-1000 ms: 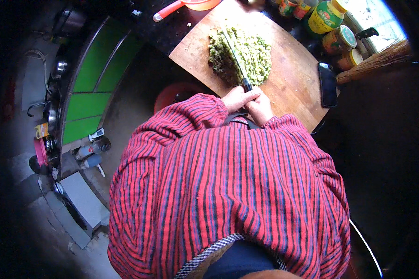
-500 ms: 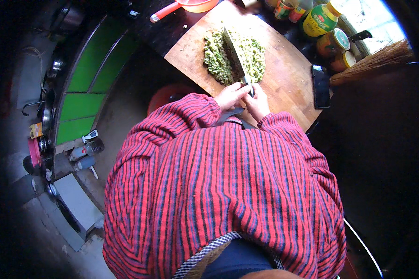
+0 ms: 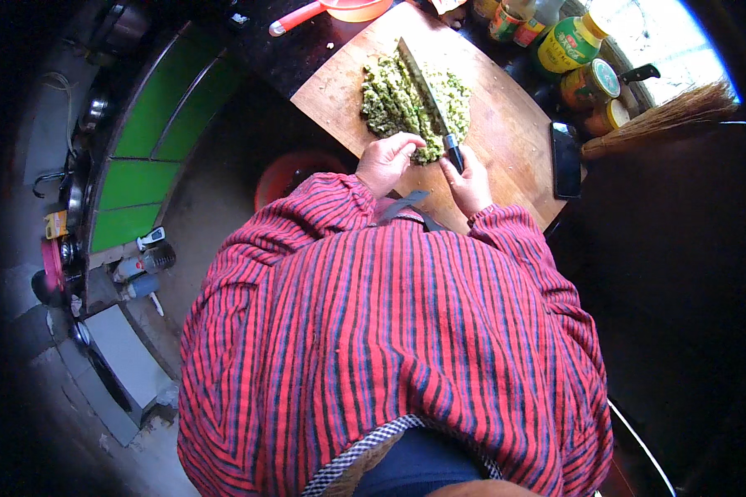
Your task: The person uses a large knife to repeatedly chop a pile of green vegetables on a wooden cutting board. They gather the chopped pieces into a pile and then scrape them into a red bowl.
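A kitchen knife [image 3: 421, 83] with a dark handle lies lengthwise over a mound of finely chopped green filling [image 3: 387, 99], its tip pointing away from me. The mound rests on a wooden cutting board [image 3: 507, 124]. At the handle's near end, my right hand [image 3: 471, 184] is closed, thumb on one side and fingers on the other. My left hand [image 3: 383, 163] is at the board's near left edge beside the mound, apart from the knife. Its thumb and fingers are pinched together, and what is between them is too small to make out.
A black phone [image 3: 565, 161] lies by the board's right edge, near a straw whisk broom [image 3: 663, 120]. Jars and a yellow-green bottle [image 3: 569, 45] crowd the back right. An orange-handled strainer or bowl [image 3: 358, 8] stands at the far left. Below the counter is a red basin [image 3: 294, 178].
My left hand has left the knife and moved left, to the mound's near edge. My right hand has shifted slightly right and nearer to me, and the dark handle now shows more.
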`<state>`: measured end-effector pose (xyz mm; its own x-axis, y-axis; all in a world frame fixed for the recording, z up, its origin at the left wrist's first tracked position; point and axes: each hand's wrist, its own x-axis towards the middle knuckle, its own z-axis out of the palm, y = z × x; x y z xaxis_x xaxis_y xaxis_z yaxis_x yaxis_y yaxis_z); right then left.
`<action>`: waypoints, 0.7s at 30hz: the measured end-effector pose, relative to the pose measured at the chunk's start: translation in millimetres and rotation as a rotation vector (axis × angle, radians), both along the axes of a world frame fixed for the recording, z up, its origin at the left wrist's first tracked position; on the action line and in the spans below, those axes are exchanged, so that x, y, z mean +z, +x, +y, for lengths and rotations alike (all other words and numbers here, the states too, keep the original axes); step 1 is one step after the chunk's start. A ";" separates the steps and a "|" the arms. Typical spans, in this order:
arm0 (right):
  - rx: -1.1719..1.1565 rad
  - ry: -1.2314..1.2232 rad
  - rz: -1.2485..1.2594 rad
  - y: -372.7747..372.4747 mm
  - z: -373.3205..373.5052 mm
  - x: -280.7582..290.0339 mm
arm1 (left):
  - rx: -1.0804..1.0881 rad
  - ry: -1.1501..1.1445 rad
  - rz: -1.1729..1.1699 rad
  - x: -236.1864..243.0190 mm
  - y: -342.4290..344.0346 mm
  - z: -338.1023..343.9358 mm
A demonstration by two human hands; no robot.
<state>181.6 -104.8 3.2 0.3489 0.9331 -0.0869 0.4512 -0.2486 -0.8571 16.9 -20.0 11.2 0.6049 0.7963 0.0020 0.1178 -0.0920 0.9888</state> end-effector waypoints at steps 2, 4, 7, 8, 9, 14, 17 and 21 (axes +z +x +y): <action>0.033 -0.022 -0.079 1.9 2.8 -12.4 | 0.075 0.258 -0.013 6.1 4.1 0.1; 0.031 -0.031 -0.051 4.6 2.1 -10.5 | 0.071 0.226 0.073 9.8 1.6 -0.4; -0.003 0.036 -0.057 1.4 -4.5 -4.6 | 0.042 0.270 0.035 6.7 -0.2 2.1; -0.023 0.005 -0.074 4.1 -4.3 -10.2 | 0.012 0.316 0.038 5.5 -0.5 3.3; -0.042 -0.027 -0.092 8.4 -2.5 -15.8 | -0.017 0.362 0.041 3.3 -1.6 5.9; -0.059 -0.064 0.106 12.4 -6.1 -0.3 | -0.069 0.425 0.035 4.3 -4.5 3.2; -0.064 0.006 -0.121 13.8 -8.3 -8.0 | -0.028 0.506 0.077 15.0 -2.1 4.6; -0.060 0.009 -0.035 24.8 -4.5 -17.9 | 0.029 0.659 0.142 20.0 -1.9 8.5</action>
<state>206.3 -109.3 -14.8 0.4070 0.9111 -0.0650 0.4655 -0.2682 -0.8434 15.1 -11.5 31.2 0.6133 0.6721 0.4150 0.2545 -0.6655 0.7017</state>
